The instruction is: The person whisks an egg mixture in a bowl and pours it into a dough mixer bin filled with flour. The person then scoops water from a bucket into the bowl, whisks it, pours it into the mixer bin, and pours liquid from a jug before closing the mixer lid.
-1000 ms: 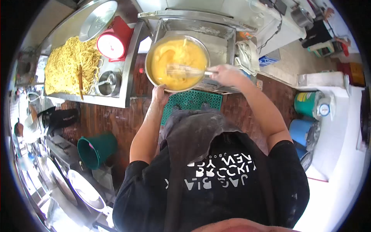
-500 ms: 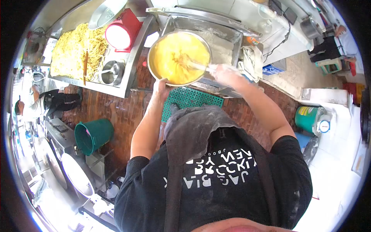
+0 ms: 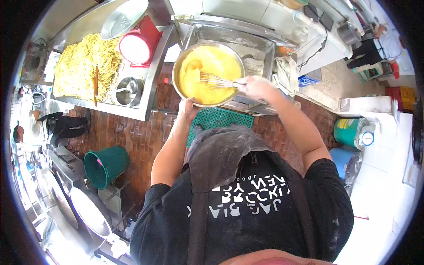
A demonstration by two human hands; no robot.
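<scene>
A wide metal mixing bowl (image 3: 175, 82) holds a thick yellow batter (image 3: 221, 59), with a darker orange mound toward its left side. My left hand (image 3: 189, 108) grips the bowl's near rim, thumb up at the edge. In my right hand (image 3: 259, 87), slightly blurred, is a whisk (image 3: 216, 81) by its handle. The whisk lies at a low slant over the bowl's right rim, its wires in the batter. Beneath the bowl is a metal basin (image 3: 260, 62) with pale floury residue.
At left, a counter carries a heap of yellow noodles (image 3: 77, 66), a red scale (image 3: 138, 46) and a small metal pot (image 3: 129, 91). A cloth (image 3: 285, 75) hangs right of the basin. A green bucket (image 3: 106, 165) stands on the floor; a person (image 3: 66, 126) is at far left.
The whisk was smeared by motion and now shows clearly, a little lower in view. The batter's surface has changed shape, with a mound at left. My left hand still grips the rim.
</scene>
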